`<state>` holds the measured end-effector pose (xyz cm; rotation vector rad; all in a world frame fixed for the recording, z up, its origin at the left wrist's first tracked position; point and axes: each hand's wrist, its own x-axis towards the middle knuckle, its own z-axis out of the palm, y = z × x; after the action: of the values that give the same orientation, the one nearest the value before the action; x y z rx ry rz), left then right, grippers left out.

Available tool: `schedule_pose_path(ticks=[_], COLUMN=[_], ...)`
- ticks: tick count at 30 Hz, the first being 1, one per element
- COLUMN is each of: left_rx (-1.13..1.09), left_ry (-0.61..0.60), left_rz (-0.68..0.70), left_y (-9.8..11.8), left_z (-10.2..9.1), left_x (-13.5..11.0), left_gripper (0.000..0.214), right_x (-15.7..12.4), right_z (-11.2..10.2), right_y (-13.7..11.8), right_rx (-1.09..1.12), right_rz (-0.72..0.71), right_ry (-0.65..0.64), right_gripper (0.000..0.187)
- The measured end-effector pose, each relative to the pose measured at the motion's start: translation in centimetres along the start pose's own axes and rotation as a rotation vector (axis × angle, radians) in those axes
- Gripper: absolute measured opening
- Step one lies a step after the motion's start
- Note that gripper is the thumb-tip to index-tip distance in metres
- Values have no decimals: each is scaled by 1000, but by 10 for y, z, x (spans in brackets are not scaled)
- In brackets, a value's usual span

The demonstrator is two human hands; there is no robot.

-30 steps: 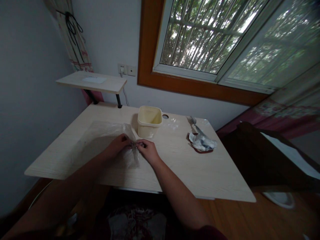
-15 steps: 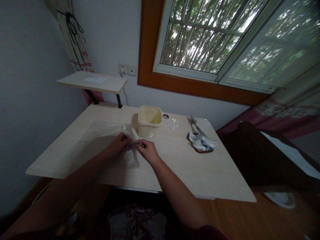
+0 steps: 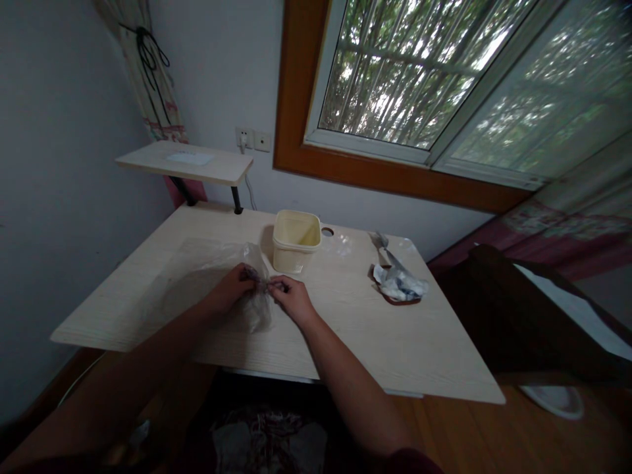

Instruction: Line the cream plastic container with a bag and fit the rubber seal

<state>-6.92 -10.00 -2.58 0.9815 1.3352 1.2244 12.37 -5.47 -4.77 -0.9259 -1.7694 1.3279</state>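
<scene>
A clear plastic bag [image 3: 197,260] lies spread on the pale wooden desk [image 3: 365,349], its gathered part bunched between my hands. My left hand [image 3: 236,286] is closed on the bunched plastic, and a bit of dark purplish material shows at its fingertips. Close on its right, my right hand [image 3: 291,296] pinches the same gathered part between thumb and fingers. Exactly how the plastic is folded or twisted there is too small to make out. Just beyond my hands stands a cream square plastic tub [image 3: 296,257], open at the top, apart from the bag.
On the right of the desk, a brown tray [image 3: 402,301] holds crumpled clear plastic [image 3: 402,283]. A small raised shelf [image 3: 187,168] with a paper on it stands at the back left. A round cable hole [image 3: 327,232] lies behind the tub.
Both hands keep their grip on the bag in nearly the same spot. The loose plastic edge by my fingers has shifted slightly left. The camera view has moved a little.
</scene>
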Motion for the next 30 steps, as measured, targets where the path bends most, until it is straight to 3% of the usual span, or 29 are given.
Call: schedule_pose_path(ticks=[6, 15, 21, 30], left_rx=[-21, -101, 52, 309], left_ry=[-22, 22, -34, -55], left_rz=[-2, -88, -85, -16], left_y=[-3, 5, 7, 13], left_z=[-5, 4, 5, 2], left_x=[0, -6, -5, -5], left_gripper=[35, 31, 42, 32], right_x=[1, 0, 1, 2], right_z=[0, -1, -1, -2], right_y=[3, -1, 0, 1], right_rx=[5, -31, -19, -43], right_rz=[-1, 0, -3, -51], right_ry=[1, 2, -9, 72], right_gripper=[24, 23, 24, 26])
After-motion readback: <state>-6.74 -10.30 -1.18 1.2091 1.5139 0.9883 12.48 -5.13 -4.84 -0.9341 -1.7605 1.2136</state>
